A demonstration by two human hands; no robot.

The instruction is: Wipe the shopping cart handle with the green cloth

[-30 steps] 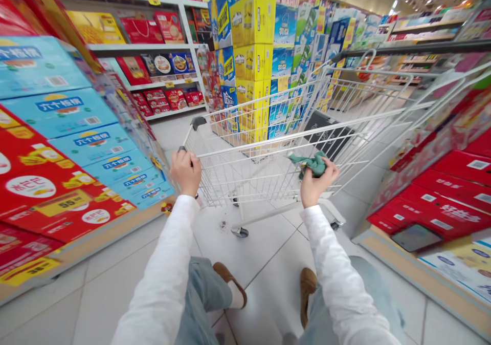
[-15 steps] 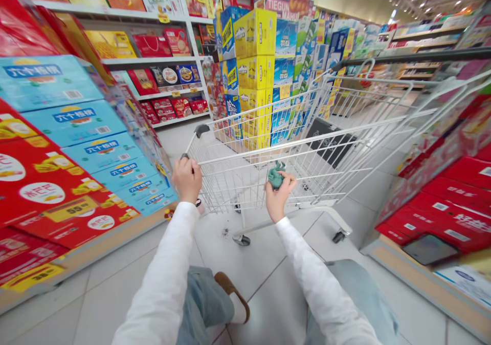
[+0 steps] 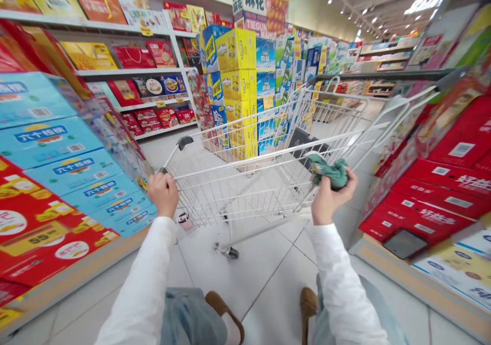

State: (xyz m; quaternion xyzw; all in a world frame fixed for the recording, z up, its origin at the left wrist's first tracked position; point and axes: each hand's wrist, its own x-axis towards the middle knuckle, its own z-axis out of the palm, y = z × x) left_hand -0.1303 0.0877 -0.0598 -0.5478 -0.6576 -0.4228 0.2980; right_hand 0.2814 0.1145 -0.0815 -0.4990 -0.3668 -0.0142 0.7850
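My left hand (image 3: pixel 163 194) grips the near left end of the white wire shopping cart (image 3: pixel 230 194), by a black-capped tube. My right hand (image 3: pixel 330 200) is raised behind the cart's top rail and holds a crumpled green cloth (image 3: pixel 330 171). That cloth lies just under the rail in the picture, and I cannot tell if it touches. The cart's basket shows no goods, and a dark panel (image 3: pixel 307 143) lies inside its far end.
Stacked blue and red cartons (image 3: pixel 65 181) line the aisle's left side, and red boxes (image 3: pixel 429 201) line the right. Yellow and blue carton stacks (image 3: pixel 238 94) stand beyond the cart. White shelves (image 3: pixel 130 73) rise at back left. A tiled floor (image 3: pixel 261 278) lies beneath.
My right hand has moved up and to the right, and the green cloth now looks wider and less bunched. The cart and view have swung, shifting the cart left in the picture.
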